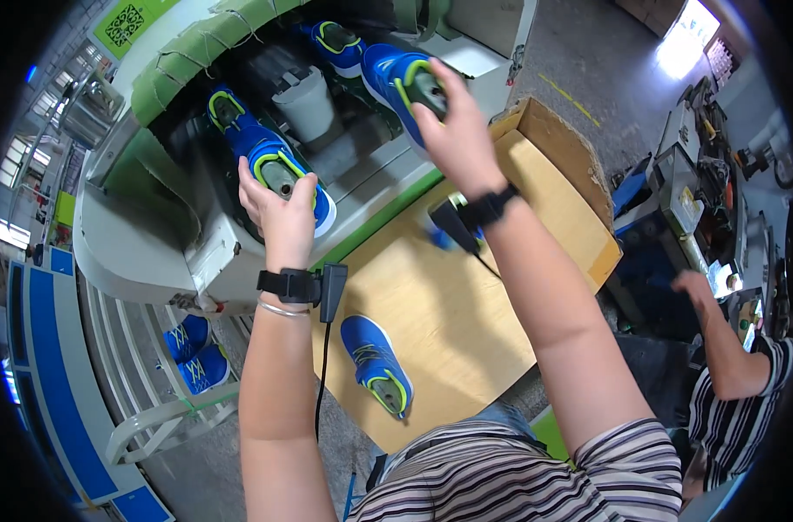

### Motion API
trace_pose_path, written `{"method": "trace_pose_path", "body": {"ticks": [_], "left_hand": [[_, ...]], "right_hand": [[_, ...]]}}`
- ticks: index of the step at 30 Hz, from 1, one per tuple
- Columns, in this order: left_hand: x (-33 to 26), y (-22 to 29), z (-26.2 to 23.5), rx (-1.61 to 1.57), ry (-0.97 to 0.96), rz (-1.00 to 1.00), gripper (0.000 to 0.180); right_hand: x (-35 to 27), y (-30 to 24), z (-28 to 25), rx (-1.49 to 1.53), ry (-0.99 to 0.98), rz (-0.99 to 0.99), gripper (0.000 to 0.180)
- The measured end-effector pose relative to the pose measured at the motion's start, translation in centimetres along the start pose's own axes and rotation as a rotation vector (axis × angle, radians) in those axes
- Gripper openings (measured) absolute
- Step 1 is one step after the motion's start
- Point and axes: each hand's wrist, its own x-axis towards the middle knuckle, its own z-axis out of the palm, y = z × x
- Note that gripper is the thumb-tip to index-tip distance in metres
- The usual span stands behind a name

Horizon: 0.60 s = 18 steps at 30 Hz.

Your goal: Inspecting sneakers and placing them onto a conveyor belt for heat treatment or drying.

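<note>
My left hand (279,204) grips the heel end of a blue sneaker (262,143) with a lime collar and white sole, its toe pointing into the machine. Higher up on the right, my right hand (457,130) is closed round the heel of a similar blue sneaker (383,65), tilted at the opening's edge. Grey-green shoe lasts show inside both collars. Deeper in the machine (379,161) sit another sneaker (225,109) on the left and one more sneaker (336,39) on the right. A white block (305,109) stands between the two rows.
Below the opening, a wooden board (431,331) bears one sneaker (376,361); another sneaker (440,235) is partly hidden by my right wrist. A cardboard side (566,152) rises at right. Shoes (203,365) stand on a white rack at left. A co-worker (745,383) is at lower right.
</note>
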Motion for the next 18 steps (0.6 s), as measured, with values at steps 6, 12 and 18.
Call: {"method": "trace_pose_path", "body": {"ticks": [6,12,18], "left_hand": [[0.9,-0.1,-1.6,-0.332,-0.225,-0.067,0.102],[-6.1,-2.4,-5.6,-0.369,-0.218,0.037,0.090],[-19.6,-9.3,-7.9,-0.129,-0.425,-0.252,0.088]], "right_hand": [[4.2,7.8,3.7,0.049,-0.115,0.068,0.069],[-6.6,12.3,-0.7,-0.559,-0.169,0.340,0.066],[-21.1,11.3,-4.5,-0.547,-0.529,0.442,0.072]]}}
